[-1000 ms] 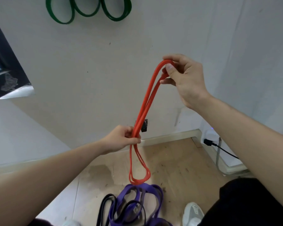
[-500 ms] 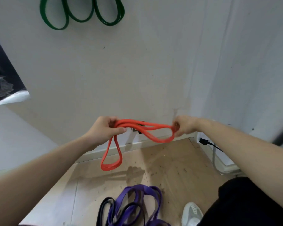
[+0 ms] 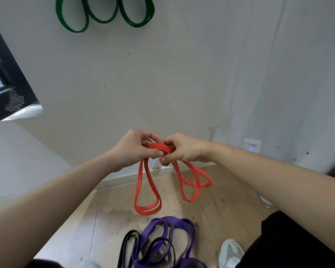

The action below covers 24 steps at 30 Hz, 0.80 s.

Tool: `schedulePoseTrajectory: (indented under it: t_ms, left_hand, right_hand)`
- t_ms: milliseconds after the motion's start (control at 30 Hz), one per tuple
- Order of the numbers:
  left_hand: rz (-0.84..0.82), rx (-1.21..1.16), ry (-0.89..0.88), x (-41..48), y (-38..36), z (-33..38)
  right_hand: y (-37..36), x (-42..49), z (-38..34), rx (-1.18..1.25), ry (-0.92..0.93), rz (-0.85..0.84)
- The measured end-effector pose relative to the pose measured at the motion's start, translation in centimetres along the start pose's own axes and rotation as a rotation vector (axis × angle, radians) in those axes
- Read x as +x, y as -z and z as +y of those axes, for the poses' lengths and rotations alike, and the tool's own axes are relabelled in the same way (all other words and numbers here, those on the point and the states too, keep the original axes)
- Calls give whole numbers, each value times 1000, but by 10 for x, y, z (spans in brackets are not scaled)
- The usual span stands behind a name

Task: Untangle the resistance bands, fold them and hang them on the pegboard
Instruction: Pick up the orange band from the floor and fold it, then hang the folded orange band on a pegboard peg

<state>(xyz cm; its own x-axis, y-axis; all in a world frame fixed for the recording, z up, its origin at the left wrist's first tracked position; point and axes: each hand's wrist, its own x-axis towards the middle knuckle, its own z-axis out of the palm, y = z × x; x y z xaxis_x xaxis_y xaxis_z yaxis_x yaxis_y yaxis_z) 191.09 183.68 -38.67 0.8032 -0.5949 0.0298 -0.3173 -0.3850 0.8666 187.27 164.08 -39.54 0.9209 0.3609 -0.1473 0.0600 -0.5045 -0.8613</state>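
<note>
Hands meet before the wall [image 3: 162, 74]: the left hand [image 3: 135, 149] and right hand [image 3: 184, 150] touch at the fingertips, and both grasp the bunched middle of the red resistance band [image 3: 159, 147]. Its loops hang beneath them, some under the left hand and others under the right. Further below the hands, a purple band [image 3: 174, 221] and a black band [image 3: 131, 232] lie tangled on the wooden floor [image 3: 220, 209]. A green band [image 3: 74, 30] hangs on the wall high above the left hand.
</note>
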Motion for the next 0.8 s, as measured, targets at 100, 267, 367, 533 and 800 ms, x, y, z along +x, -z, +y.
schedulePoseTrajectory:
  t_ms: [100,267,367,533,800]
  left_hand:
    - [-25,30,39,-2,4,-2]
    - [-58,24,44,-1,-2,-6]
    - [-14,16,32,1,1,-7]
    - [84,-192,3,6,10,6]
    - [279,-387,-80,21,23,61]
  right_hand:
    - [10,-5,-6,10,-20,18]
    - [28,-11,-13,32,4,126]
    - [36,-15,-16,115,31,236]
    - [47,-14,-10,274,32,325]
    - [51,-14,-35,316,145,355]
